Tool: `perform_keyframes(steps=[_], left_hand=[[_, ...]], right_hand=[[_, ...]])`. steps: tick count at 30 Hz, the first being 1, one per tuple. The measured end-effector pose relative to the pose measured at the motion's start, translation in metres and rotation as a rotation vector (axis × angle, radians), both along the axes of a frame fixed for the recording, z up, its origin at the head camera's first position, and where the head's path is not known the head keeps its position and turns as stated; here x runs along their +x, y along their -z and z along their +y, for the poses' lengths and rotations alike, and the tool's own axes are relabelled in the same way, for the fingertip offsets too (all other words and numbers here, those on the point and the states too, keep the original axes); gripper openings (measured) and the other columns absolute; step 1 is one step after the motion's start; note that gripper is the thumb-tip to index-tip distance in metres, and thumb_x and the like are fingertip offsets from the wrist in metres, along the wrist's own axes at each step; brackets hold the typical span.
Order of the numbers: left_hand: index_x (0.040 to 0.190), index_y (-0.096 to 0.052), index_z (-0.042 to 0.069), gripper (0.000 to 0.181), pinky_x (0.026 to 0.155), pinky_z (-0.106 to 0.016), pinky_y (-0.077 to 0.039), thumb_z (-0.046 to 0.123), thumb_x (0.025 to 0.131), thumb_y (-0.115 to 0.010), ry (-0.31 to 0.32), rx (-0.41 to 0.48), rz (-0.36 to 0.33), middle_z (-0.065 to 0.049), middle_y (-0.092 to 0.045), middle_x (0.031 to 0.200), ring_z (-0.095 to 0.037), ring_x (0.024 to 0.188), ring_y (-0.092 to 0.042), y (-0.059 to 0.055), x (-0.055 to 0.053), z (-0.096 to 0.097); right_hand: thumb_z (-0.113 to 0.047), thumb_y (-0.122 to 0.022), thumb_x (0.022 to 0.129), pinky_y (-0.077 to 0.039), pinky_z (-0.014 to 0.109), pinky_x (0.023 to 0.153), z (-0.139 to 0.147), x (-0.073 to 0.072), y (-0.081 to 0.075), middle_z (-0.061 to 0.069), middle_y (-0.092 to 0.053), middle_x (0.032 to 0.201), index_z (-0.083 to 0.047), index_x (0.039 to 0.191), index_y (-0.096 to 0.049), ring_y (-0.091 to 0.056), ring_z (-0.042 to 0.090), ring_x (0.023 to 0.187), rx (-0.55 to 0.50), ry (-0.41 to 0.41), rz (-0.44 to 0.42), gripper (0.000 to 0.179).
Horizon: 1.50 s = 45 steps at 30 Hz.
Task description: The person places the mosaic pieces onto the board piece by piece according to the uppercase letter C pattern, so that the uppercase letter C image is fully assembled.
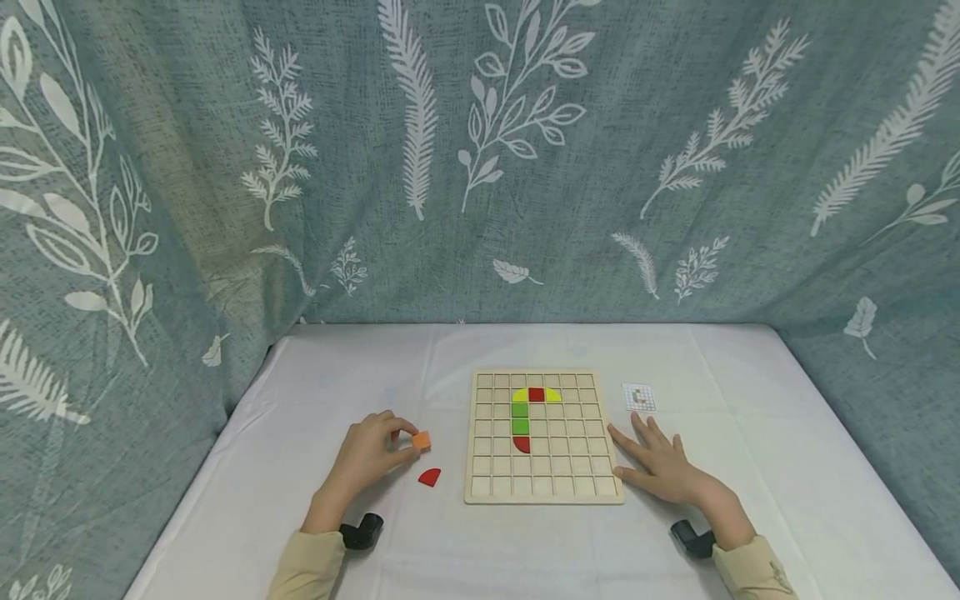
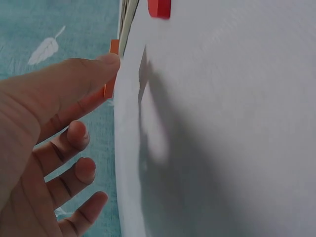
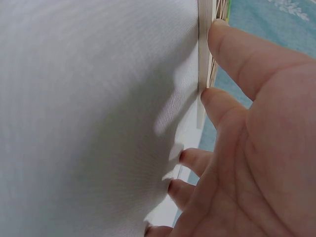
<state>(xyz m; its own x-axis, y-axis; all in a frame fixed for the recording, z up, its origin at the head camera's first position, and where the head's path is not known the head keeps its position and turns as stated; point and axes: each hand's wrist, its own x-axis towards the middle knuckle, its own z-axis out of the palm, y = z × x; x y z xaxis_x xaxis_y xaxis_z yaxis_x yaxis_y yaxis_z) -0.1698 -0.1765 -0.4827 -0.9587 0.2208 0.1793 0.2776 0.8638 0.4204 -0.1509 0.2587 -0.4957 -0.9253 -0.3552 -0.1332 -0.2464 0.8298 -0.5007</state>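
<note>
Between thumb and index finger, my left hand [image 1: 369, 450] pinches an orange square tile [image 1: 422, 441], held above the table in the left wrist view. Just below it in the head view lies a red quarter-round tile [image 1: 430, 477]. My right hand [image 1: 663, 463] is spread, its thumb and index fingertip at the right edge of a wooden grid board [image 1: 543, 490]. On the board, a red square [image 1: 536, 395] sits between two yellow quarter-round tiles [image 1: 553, 395]. Down the left from there run two green squares [image 1: 520, 418], then a red quarter-round piece [image 1: 522, 445].
A small printed grid card [image 1: 639, 397] lies right of the board, beyond the right fingertips. White cloth [image 1: 420, 550] covers the table. A patterned teal curtain [image 1: 450, 250] hangs behind and at both sides. Black wrist mounts [image 1: 363, 532] sit by both wrists.
</note>
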Motion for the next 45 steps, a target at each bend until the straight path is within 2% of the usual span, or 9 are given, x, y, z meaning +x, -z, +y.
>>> perform_keyframes(steps=[15, 24, 41, 45], left_hand=[[0.089, -0.072, 0.018, 0.02, 0.071, -0.033, -0.035, 0.025, 0.072, -0.077, 0.051, 0.02, -0.032, 0.007, -0.052, 0.07, -0.01, 0.068, -0.042, -0.001, -0.003, 0.028], [0.091, -0.072, 0.02, 0.021, 0.07, -0.033, -0.034, 0.027, 0.073, -0.078, 0.109, 0.027, -0.033, 0.007, -0.049, 0.068, -0.01, 0.067, -0.039, 0.001, -0.006, 0.044], [0.09, -0.073, 0.021, 0.021, 0.066, -0.029, -0.033, 0.032, 0.073, -0.077, 0.222, 0.035, 0.047, 0.004, -0.052, 0.069, -0.007, 0.064, -0.039, -0.005, -0.011, 0.073], [0.09, -0.073, 0.022, 0.021, 0.067, -0.029, -0.033, 0.033, 0.073, -0.077, 0.242, 0.048, 0.045, 0.005, -0.052, 0.07, -0.007, 0.065, -0.04, -0.005, -0.013, 0.079]], right_hand=[[-0.043, -0.052, 0.09, 0.006, 0.072, 0.097, 0.0, 0.0, 0.0, 0.029, -0.01, 0.15, -0.013, 0.143, -0.035, -0.001, 0.053, 0.135, -0.001, -0.003, 0.002, 0.064], [-0.044, -0.052, 0.089, 0.006, 0.072, 0.097, 0.0, 0.0, -0.001, 0.029, -0.01, 0.15, -0.013, 0.143, -0.035, 0.0, 0.053, 0.135, 0.002, 0.001, -0.006, 0.064], [-0.045, -0.053, 0.089, 0.007, 0.071, 0.097, 0.0, 0.0, 0.001, 0.029, -0.009, 0.15, -0.014, 0.143, -0.035, 0.0, 0.052, 0.135, -0.001, 0.002, -0.009, 0.065], [-0.044, -0.053, 0.089, 0.007, 0.071, 0.097, 0.0, 0.001, 0.002, 0.029, -0.01, 0.15, -0.013, 0.143, -0.036, 0.0, 0.052, 0.135, -0.007, 0.001, -0.005, 0.064]])
